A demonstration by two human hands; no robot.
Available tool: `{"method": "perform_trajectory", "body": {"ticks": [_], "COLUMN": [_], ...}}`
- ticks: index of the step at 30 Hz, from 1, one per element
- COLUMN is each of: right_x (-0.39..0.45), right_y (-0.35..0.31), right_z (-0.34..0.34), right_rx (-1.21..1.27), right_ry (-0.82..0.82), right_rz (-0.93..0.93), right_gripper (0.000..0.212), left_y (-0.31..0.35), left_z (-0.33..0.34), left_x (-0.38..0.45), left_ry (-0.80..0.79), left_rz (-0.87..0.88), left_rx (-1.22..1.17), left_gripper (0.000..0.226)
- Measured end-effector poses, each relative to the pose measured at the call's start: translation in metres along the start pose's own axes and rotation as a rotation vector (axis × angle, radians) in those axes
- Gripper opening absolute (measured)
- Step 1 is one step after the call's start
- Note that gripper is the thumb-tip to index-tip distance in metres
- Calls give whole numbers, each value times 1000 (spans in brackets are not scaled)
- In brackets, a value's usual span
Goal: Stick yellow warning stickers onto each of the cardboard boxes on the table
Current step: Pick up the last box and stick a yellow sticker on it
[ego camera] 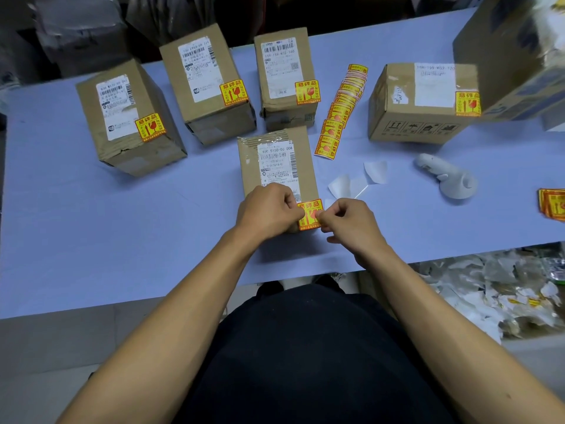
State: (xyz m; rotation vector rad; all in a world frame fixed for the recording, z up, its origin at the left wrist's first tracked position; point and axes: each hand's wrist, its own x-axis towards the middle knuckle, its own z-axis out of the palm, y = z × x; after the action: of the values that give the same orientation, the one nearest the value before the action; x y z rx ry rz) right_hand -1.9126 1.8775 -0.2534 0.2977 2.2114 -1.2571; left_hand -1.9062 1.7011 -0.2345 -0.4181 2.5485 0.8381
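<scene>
A pale table (91, 240) is seen from above, with cardboard boxes set on it. The near box (275, 166) stands at centre, close to the front edge, a white shipping label on its top face. A yellow sticker (309, 214) is laid on the near right corner of that top face. The left hand (267, 211) is rested on the box, fingers curled, thumb and forefinger pressed at the sticker's left edge. The right hand (345, 220) is held at the sticker's right edge, fingers curled in a pinch; whether the sticker or its backing is gripped cannot be told.

Behind, three boxes are ranged in a row: the left box (128, 117), the middle box (208, 84) and the rear box (286, 78), the last just behind the near box. Each is marked with a white label and a yellow sticker at its near right corner. To the right, well apart, a wide box (419, 105) is seen with a sticker on its right corner, partly overlapped by a blurred large carton (516, 53) at the frame's corner.

A strip of stickers (341, 111) is laid between the rear box and the wide box. White backing papers (357, 179) are scattered just right of the near box. A white scanner (446, 175) is lying further right. More stickers (553, 205) are glimpsed at the right edge.
</scene>
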Motion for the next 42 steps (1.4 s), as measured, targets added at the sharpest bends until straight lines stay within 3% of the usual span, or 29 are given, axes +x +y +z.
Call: {"method": "perform_trajectory", "body": {"ticks": [8, 11, 14, 18, 21, 24, 26, 28, 30, 35, 39, 42], "right_x": [2, 5, 9, 16, 14, 5, 1, 1, 7, 41, 56, 59], "right_y": [-6, -2, 3, -10, -8, 7, 15, 19, 15, -16, -27, -26], "right_z": [-5, -12, -12, 17, 34, 33, 29, 23, 19, 25, 39, 41], "right_rx": [-170, -426, -381, -174, -215, -220, -172, -94, 1, 54, -27, -56], "right_ry": [-30, -50, -112, -53, -6, -78, -144, -172, -160, -93, -158, -143], "right_rz": [-15, -11, 1, -76, -164, -171, -164, -163, -123, -38, -48, -42], "right_gripper": [32, 47, 54, 56, 51, 65, 62, 56, 70, 73, 71, 70], "left_y": [5, 1, -16, -40, -49, -51, -52, -53, -53, -51, -50, -51], "left_z": [3, 2, 2, 14, 26, 30, 31, 31, 29, 22, 25, 25], "left_x": [-3, -5, -9, -12, -11, -11, -10, -9, -8, 9, 18, 19], "left_ry": [43, 201, 343, 225, 176, 190, 196, 206, 247, 251, 228, 210], "left_rz": [43, 62, 185, 139, 114, 123, 134, 160, 106, -278, -311, -294], "left_rx": [149, 277, 296, 246, 191, 167, 145, 53, -147, -743, -852, -855], "left_gripper": [15, 24, 41, 65, 68, 68, 68, 70, 76, 84, 49, 50]}}
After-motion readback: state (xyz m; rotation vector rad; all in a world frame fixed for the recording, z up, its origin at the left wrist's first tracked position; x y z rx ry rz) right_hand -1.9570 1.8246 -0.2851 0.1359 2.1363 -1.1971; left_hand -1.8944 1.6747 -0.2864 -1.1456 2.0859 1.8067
